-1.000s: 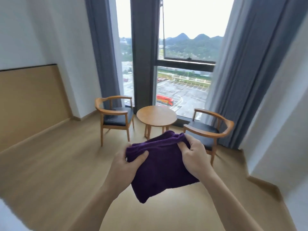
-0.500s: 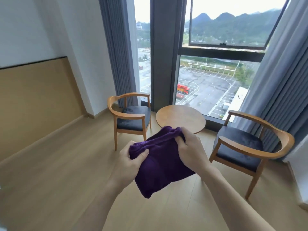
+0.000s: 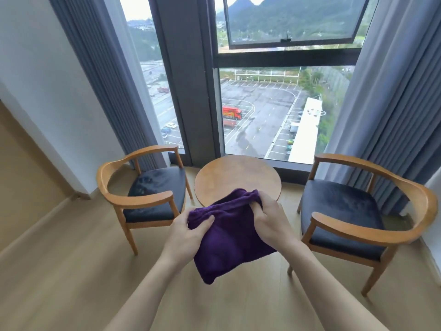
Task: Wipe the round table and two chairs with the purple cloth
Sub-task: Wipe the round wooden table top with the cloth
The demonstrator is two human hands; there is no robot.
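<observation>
Gripping the purple cloth (image 3: 229,237), left hand (image 3: 185,237) and right hand (image 3: 272,223) hover before the round table (image 3: 236,175).

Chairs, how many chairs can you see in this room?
2. One chair stands left of the round table, the other chair stands right of it. More could be outside the view.

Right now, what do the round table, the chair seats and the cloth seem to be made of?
Round table: probably wood, matte, faint grain.
Left chair seat and right chair seat: dark padded leather-like material with soft sheen.
Purple cloth: plush, towel-like fabric, fuzzy nap.
</observation>
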